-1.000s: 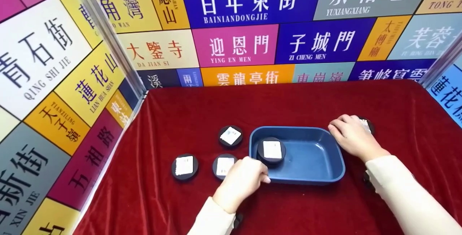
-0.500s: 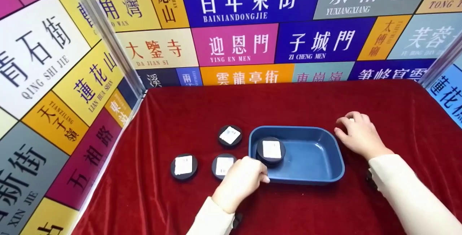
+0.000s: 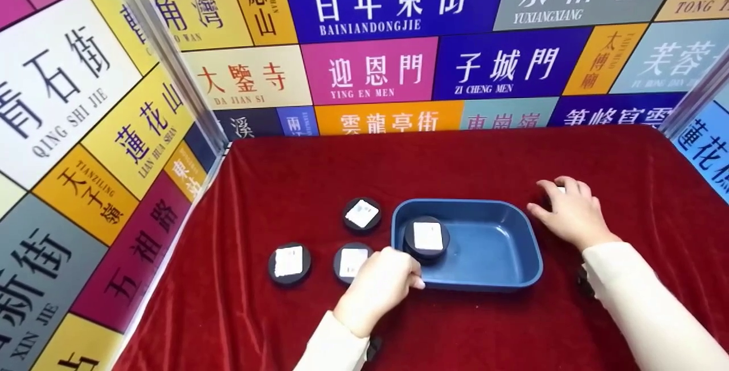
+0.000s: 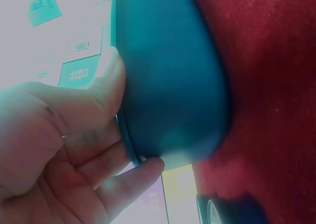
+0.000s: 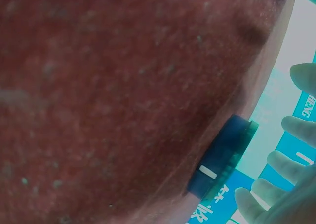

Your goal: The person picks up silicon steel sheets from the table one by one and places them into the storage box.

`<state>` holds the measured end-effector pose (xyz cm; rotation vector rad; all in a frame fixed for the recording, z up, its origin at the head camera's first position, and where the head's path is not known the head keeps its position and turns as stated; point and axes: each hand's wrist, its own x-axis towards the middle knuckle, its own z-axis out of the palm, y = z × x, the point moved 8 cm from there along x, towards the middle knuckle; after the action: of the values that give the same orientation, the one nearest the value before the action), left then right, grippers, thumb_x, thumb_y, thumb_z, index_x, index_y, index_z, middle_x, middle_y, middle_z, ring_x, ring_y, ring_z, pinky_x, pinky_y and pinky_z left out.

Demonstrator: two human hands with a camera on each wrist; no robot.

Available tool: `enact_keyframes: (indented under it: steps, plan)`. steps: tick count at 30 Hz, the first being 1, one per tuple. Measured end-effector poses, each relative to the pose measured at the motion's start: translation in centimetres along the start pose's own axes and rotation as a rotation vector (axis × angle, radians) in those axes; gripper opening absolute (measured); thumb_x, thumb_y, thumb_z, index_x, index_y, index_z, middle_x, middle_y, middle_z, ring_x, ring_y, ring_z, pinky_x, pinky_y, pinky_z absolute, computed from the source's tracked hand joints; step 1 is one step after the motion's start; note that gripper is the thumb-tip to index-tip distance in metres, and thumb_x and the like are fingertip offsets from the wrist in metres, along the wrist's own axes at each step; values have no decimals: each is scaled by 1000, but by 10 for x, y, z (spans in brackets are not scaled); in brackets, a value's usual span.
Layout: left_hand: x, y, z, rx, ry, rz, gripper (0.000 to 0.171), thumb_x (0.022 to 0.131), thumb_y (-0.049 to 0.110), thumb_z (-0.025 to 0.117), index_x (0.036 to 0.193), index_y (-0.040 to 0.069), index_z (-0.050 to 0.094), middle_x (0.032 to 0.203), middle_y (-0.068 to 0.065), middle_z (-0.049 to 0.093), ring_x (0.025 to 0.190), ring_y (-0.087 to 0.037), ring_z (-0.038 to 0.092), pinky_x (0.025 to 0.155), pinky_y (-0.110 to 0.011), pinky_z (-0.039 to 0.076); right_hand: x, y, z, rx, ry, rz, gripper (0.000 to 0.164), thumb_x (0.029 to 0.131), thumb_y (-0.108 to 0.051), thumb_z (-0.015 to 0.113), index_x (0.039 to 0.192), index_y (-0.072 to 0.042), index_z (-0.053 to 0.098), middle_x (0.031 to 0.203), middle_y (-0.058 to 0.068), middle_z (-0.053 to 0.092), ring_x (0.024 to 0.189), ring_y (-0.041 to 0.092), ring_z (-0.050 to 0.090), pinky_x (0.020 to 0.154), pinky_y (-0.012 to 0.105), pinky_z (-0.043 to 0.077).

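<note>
My left hand point(image 3: 380, 284) pinches the near-left rim of a blue plastic bin point(image 3: 484, 251). In the left wrist view its thumb presses the outer wall point(image 4: 168, 80), with fingers curled over the edge. Inside the bin, at its left end, lies a round black disc with a white label point(image 3: 427, 237); a dark rim shows beneath it. Right of the bin, my right hand point(image 3: 572, 214) hovers with spread, bent fingers over another black disc point(image 5: 222, 157), mostly hidden from the head camera. The right wrist view shows a gap between those fingers and the disc, which lies on the cloth.
Left of the bin, three more labelled black discs lie on the red cloth point(image 3: 455, 166): a far one point(image 3: 362, 215), a left one point(image 3: 289, 264) and one point(image 3: 348, 263) partly behind my left hand. Walls printed with street names point(image 3: 370, 69) rise behind and at the sides.
My right hand has moved right, away from the bin's right end, and now covers most of the disc there. The left hand and the bin have stayed in place.
</note>
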<state>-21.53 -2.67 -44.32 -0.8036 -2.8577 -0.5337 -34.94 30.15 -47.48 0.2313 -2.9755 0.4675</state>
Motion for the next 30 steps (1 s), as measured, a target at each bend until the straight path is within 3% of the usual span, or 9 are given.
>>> enact_keyframes:
  steps: [16,30]
  plan:
    - [0,-1,3,-8,5,1,13,84,29,81,72,26,78,69,14,71,62,-4,63,57,-18,47,-3,29,10,19,-74,99,68,98,-47,57,150,-7,39,149,38,25,133,63,19,92,77,25]
    - [0,-3,3,-13,-1,-7,14,84,31,80,72,26,78,70,13,72,64,-3,64,58,-19,49,-1,43,16,80,-114,161,73,99,-46,56,155,-7,32,152,39,19,130,69,21,92,80,26]
